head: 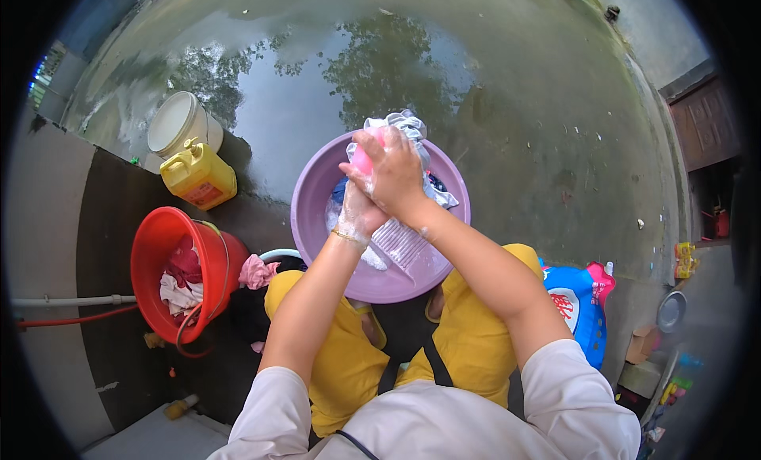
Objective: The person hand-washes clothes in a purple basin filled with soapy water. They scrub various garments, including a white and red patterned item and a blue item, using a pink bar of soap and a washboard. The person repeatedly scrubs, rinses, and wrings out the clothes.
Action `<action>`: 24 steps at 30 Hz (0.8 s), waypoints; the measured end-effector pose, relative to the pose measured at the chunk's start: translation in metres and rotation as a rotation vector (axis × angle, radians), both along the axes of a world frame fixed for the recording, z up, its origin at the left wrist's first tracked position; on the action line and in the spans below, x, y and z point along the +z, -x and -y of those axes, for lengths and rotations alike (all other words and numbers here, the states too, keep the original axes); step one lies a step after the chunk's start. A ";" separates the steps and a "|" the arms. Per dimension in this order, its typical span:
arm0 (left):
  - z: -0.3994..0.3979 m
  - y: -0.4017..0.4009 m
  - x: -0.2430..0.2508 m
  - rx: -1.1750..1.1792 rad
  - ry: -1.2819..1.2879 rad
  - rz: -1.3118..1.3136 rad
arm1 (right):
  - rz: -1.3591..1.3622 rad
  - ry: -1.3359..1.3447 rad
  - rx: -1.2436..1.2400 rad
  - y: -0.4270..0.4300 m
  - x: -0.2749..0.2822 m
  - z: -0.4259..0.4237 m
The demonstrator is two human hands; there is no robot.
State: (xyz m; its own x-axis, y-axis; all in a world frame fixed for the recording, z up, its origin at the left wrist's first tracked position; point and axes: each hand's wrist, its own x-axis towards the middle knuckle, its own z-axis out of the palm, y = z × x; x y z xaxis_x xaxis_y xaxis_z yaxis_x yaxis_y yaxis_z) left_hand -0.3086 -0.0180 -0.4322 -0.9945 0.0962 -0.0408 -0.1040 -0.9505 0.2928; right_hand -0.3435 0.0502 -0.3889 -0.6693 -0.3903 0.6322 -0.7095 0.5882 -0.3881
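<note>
A purple plastic basin (303,216) with a ridged washboard (404,243) moulded into it stands between my knees. My right hand (401,168), flecked with suds, grips a smooth pink object (362,161), perhaps a soap bar or brush. White wet cloth (410,126) is bunched beneath and beyond it, over the basin's far rim. Foam coats my left hand (362,210), which crosses under the right at the wrist; its fingers are mostly hidden. Dark blue cloth (339,190) lies lower in the basin.
On the left stand a red bucket (220,246) of clothes, a yellow jug (208,174) and a white pail (209,130). Pink cloth (257,272) lies beside the basin. A blue detergent bag (588,317) is by my right knee. Wet concrete (535,103) stretches ahead.
</note>
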 end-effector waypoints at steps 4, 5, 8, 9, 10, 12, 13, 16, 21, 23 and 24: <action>-0.011 -0.004 0.013 -0.083 -0.170 0.106 | 0.211 0.016 -0.173 0.033 0.009 -0.004; -0.015 -0.007 0.007 -0.085 -0.139 0.139 | 0.276 0.002 -0.233 0.041 0.011 -0.009; -0.028 -0.014 0.012 -0.082 -0.108 0.187 | 0.601 -0.038 -0.260 0.051 0.000 -0.021; -0.027 -0.015 0.013 -0.078 -0.131 0.173 | 0.633 -0.089 -0.243 0.044 -0.003 -0.020; -0.023 -0.014 0.013 -0.088 -0.104 0.187 | 0.594 -0.131 -0.175 0.033 -0.004 -0.017; -0.013 -0.014 0.014 -0.049 0.015 0.122 | 0.537 -0.158 -0.137 0.013 0.001 -0.008; -0.010 -0.015 0.011 -0.066 0.028 0.155 | 0.548 -0.100 -0.137 0.006 0.007 -0.009; -0.014 0.002 -0.005 -0.062 -0.299 -0.369 | 0.442 -0.038 -0.098 -0.017 0.015 -0.009; 0.000 -0.004 -0.001 0.063 0.438 -0.199 | 0.063 -0.116 0.156 -0.039 0.015 -0.004; -0.009 -0.005 0.010 0.217 1.007 -0.279 | 0.126 -0.027 0.076 -0.010 0.004 -0.006; -0.011 -0.008 0.015 0.324 1.333 -0.346 | 0.120 -0.025 -0.001 0.005 0.003 -0.008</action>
